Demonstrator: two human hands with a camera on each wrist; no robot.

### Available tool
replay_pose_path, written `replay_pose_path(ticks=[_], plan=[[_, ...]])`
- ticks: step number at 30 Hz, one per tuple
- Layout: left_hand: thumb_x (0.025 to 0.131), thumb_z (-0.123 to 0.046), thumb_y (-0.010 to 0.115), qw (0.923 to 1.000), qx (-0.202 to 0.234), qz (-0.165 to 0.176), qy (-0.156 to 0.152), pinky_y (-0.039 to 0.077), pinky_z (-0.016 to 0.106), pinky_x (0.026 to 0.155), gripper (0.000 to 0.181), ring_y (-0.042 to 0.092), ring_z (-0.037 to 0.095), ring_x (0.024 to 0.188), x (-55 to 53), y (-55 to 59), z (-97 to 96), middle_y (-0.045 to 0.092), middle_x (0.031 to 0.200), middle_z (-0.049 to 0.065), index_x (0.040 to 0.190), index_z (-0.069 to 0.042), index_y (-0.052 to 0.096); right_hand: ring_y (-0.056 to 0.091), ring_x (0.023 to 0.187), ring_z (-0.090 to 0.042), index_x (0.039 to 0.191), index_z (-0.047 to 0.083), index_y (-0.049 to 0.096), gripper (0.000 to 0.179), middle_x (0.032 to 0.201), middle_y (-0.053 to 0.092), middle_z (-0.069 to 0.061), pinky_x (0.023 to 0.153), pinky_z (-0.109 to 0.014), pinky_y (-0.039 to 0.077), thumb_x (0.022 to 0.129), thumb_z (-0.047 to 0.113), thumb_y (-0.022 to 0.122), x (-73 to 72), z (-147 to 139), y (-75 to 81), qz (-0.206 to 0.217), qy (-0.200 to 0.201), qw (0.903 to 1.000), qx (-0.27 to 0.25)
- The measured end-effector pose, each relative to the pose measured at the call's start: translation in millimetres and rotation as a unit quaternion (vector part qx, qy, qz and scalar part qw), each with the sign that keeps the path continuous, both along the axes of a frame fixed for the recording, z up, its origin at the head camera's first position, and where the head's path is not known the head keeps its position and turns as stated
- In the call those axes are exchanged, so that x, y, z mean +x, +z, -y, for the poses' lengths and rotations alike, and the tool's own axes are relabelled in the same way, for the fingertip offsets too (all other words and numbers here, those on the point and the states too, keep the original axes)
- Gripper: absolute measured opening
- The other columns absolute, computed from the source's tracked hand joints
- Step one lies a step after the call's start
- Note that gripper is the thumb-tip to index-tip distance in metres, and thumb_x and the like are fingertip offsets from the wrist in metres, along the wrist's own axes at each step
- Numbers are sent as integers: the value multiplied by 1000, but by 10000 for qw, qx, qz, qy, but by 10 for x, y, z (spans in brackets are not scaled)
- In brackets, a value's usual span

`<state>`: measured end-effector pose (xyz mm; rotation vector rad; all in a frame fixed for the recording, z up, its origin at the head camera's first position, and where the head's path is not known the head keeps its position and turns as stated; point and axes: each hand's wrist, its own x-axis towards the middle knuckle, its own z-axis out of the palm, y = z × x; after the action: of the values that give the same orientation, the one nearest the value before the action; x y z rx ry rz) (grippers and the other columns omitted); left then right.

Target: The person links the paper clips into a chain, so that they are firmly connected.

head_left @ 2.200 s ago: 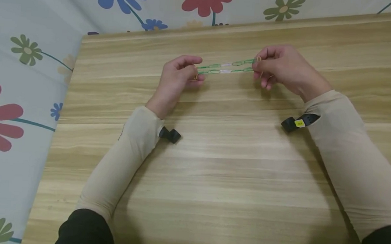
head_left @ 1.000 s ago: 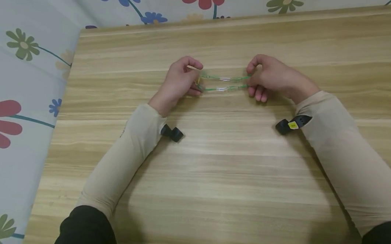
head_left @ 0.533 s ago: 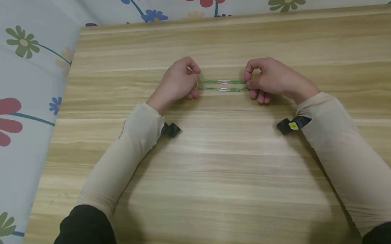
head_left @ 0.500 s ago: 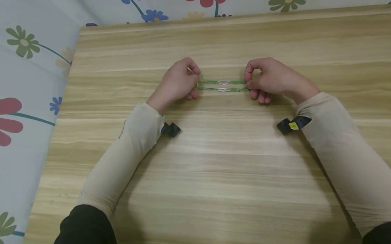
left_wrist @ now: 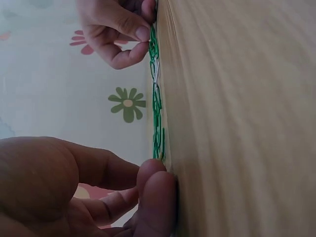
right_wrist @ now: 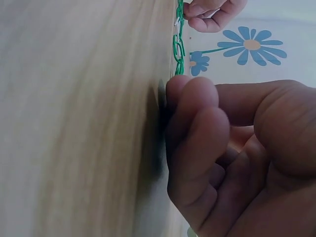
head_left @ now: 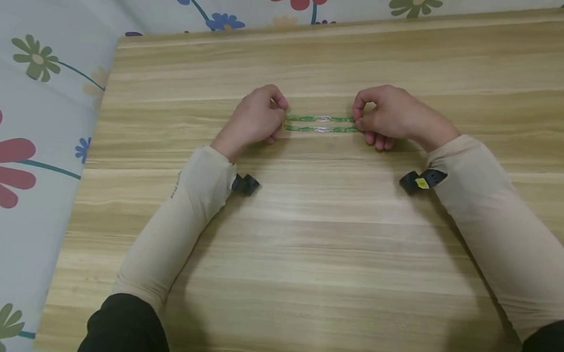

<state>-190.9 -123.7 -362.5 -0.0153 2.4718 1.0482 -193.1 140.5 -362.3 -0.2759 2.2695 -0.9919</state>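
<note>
A paper clip chain (head_left: 322,129) lies stretched in two nearly parallel strands on the wooden table, mostly green clips with a white one midway along each strand. My left hand (head_left: 258,116) pinches its left end, where a bit of yellow clip shows at the fingertips. At the other end my right hand (head_left: 385,115) pinches the chain between thumb and index finger, which hide the end clip. In the left wrist view the green clips (left_wrist: 157,106) run along the tabletop between both hands. The right wrist view shows green clips (right_wrist: 178,47) beyond the curled fingers.
The wooden table (head_left: 307,241) spreads out around both hands. Flower-printed cloth (head_left: 357,10) borders its far edge and more hangs along its left side. Small black wrist cameras (head_left: 246,185) sit at both cuffs.
Both hands have lowered the chain onto the table and nearer the body. Its two strands, slanted and slightly bowed before, now lie straight and level. Both hands keep their pinch.
</note>
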Motion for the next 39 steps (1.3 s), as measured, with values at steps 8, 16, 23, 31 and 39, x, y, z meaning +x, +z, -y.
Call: replay_pose_path(ticks=[8,16,23,31,39], plan=[[99,-9,51,9929,-632,-659,-763,47,31,73,16,57,23,83,23,10,0,60,95,8,112,-11,59,60,54,-24,104,7,59,6,70,62,-12,48,-34,53,101,12,60,19,7,28,-528,-39,9984,177],[102,-17,59,9754,-1440,-893,-1412,43,36,85,14,50,23,98,69,28,-45,56,109,7,114,-13,64,61,58,-19,108,8,61,12,74,62,-7,61,-35,48,99,15,63,37,69,35,-1588,681,9785,1127],[101,-20,60,9752,-1531,-789,-1387,43,35,83,21,51,22,97,79,38,-42,56,108,6,120,-13,62,60,63,-22,110,8,62,13,74,62,-7,65,-38,44,98,12,63,61,82,26,-1965,846,9695,1198],[101,-17,59,9762,-1393,-946,-1369,43,36,82,18,52,22,95,78,39,-33,59,106,6,118,-12,63,50,73,-28,108,8,67,12,81,61,-10,65,-39,39,99,8,59,94,123,24,-2347,1120,9573,1263],[101,-16,59,9753,-1414,-908,-1433,44,36,82,20,52,22,95,64,12,-22,59,105,6,120,-11,63,49,77,-30,116,7,63,17,80,59,-10,68,-41,39,99,12,59,94,142,40,-2095,1140,9581,1587]])
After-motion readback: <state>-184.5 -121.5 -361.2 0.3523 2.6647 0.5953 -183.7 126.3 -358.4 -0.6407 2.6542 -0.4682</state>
